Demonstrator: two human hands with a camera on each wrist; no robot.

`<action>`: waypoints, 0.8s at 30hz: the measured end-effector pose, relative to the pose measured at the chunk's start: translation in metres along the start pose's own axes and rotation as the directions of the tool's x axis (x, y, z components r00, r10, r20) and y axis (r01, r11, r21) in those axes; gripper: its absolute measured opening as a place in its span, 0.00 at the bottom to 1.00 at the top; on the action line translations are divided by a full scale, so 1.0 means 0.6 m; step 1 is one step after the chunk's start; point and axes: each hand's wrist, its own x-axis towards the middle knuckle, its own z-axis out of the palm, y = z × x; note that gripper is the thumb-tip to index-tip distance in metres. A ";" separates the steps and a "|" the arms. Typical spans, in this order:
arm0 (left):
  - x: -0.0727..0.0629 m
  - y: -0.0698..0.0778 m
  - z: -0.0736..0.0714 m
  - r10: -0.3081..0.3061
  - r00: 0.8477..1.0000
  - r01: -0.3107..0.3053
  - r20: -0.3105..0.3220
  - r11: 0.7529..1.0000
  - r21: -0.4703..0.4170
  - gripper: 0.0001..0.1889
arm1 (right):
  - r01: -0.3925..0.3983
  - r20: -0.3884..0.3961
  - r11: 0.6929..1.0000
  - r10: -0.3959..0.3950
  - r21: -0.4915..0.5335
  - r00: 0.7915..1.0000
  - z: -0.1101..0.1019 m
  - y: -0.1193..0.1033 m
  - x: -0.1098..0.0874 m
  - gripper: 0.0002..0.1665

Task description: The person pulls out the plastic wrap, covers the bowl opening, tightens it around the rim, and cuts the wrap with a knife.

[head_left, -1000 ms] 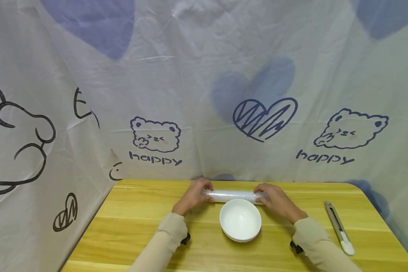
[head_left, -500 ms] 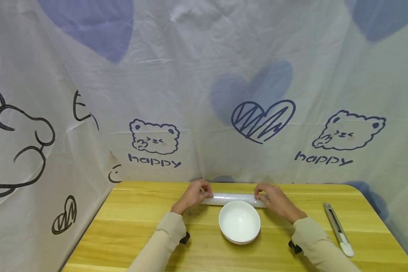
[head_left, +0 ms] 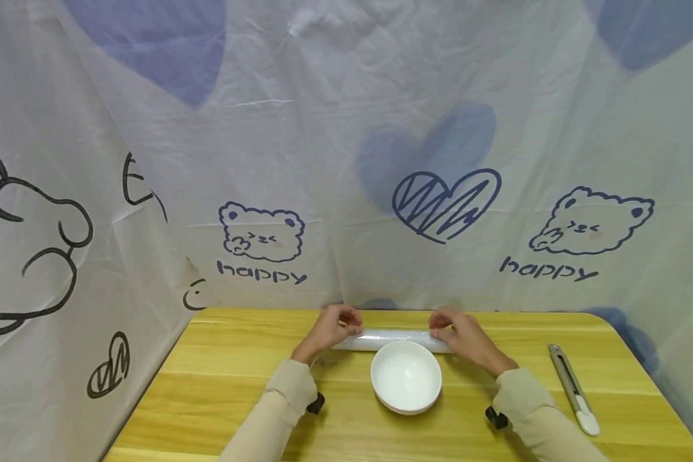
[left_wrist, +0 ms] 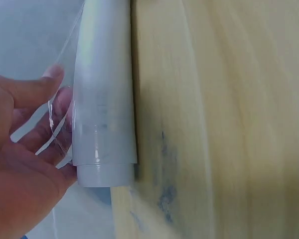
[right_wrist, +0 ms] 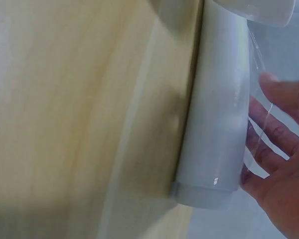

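A roll of clear cling film (head_left: 401, 335) lies crosswise near the table's back edge, just behind a white bowl (head_left: 407, 377). My left hand (head_left: 328, 332) is at the roll's left end, thumb and fingers pinching the film's loose edge (left_wrist: 52, 117). At the other end my right hand (head_left: 465, 337) pinches the same thin edge, which stretches off the roll in the right wrist view. Both wrist views show the core sticking out a little at the roll's ends, with the other fingers behind the roll. The bowl's inside holds nothing.
A utility knife (head_left: 575, 389) with a white end lies on the wooden table (head_left: 225, 385) at the right. Behind the table hangs a white cloth (head_left: 346, 160) printed with hearts and bears; more cloth hangs at the left.
Both hands have gone from gripping the ends of the cling film roll to pinching the film's edge above it. The bowl and the knife have stayed in place.
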 end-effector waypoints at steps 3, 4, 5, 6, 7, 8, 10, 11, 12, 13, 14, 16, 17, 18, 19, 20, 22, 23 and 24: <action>0.003 0.002 0.002 0.029 0.999 -0.031 0.038 0.998 0.049 0.06 | 0.041 0.040 0.999 -0.040 -0.030 0.998 0.002 -0.008 0.003 0.10; 0.004 0.003 0.003 0.041 0.998 -0.045 0.048 0.996 0.077 0.06 | 0.051 0.051 0.998 -0.048 -0.043 0.998 0.004 -0.010 0.004 0.09; 0.006 0.003 0.005 0.047 0.997 -0.052 0.055 0.994 0.097 0.06 | 0.058 0.061 0.996 -0.054 -0.062 0.997 0.005 -0.012 0.006 0.07; 0.007 0.003 0.007 0.047 0.997 -0.053 0.060 0.992 0.112 0.06 | 0.060 0.065 0.995 -0.055 -0.077 0.996 0.007 -0.013 0.008 0.05; 0.008 0.003 0.008 0.050 0.997 -0.058 0.062 0.990 0.128 0.05 | 0.060 0.066 0.994 -0.054 -0.093 0.996 0.009 -0.015 0.009 0.03; 0.008 0.003 0.009 0.057 0.997 -0.065 0.061 0.988 0.140 0.05 | 0.056 0.067 0.993 -0.049 -0.102 0.997 0.010 -0.015 0.010 0.03; 0.009 0.004 0.010 0.059 0.996 -0.067 0.060 0.987 0.146 0.04 | 0.053 0.064 0.992 -0.046 -0.114 0.997 0.012 -0.017 0.013 0.05; 0.009 0.005 0.010 0.062 0.996 -0.070 0.058 0.987 0.144 0.04 | 0.047 0.057 0.992 -0.041 -0.115 0.998 0.013 -0.018 0.013 0.06; 0.009 0.006 0.009 0.068 0.996 -0.075 0.056 0.987 0.142 0.04 | 0.043 0.050 0.993 -0.037 -0.112 0.998 0.013 -0.019 0.014 0.06; 0.009 0.007 0.009 0.077 0.996 -0.084 0.053 0.986 0.143 0.04 | 0.041 0.043 0.993 -0.037 -0.109 0.998 0.013 -0.019 0.014 0.05; 0.009 0.009 0.008 0.080 0.996 -0.086 0.051 0.986 0.140 0.04 | 0.038 0.037 0.994 -0.034 -0.102 0.999 0.012 -0.019 0.014 0.05; 0.010 0.011 0.007 0.079 0.996 -0.084 0.049 0.988 0.130 0.04 | 0.035 0.023 0.995 -0.033 -0.089 0.999 0.011 -0.020 0.015 0.04; 0.010 0.012 0.006 0.072 0.996 -0.077 0.047 0.989 0.123 0.04 | 0.033 0.018 0.996 -0.031 -0.083 0.999 0.011 -0.019 0.015 0.04; 0.010 0.013 0.006 0.062 0.997 -0.067 0.045 0.991 0.118 0.04 | 0.037 0.014 0.996 -0.036 -0.079 0.999 0.010 -0.019 0.015 0.04; 0.010 0.014 0.005 0.050 0.998 -0.054 0.042 0.992 0.113 0.04 | 0.039 0.010 0.996 -0.038 -0.074 0.999 0.010 -0.019 0.015 0.04; 0.011 0.015 0.004 0.035 0.999 -0.039 0.039 0.993 0.107 0.04 | 0.044 0.005 0.997 -0.044 -0.068 0.999 0.009 -0.018 0.016 0.04; 0.011 0.017 0.003 0.009 0.999 -0.012 0.031 0.995 0.098 0.04 | 0.043 -0.008 0.998 -0.044 -0.050 0.999 0.008 -0.018 0.016 0.04; 0.011 0.018 0.003 0.006 1.000 -0.009 0.028 0.995 0.100 0.04 | 0.040 -0.014 0.998 -0.040 -0.041 0.999 0.008 -0.017 0.016 0.04; 0.012 0.019 0.002 0.003 1.000 -0.005 0.027 0.995 0.100 0.04 | 0.043 -0.015 0.999 -0.044 -0.032 0.999 0.007 -0.016 0.016 0.04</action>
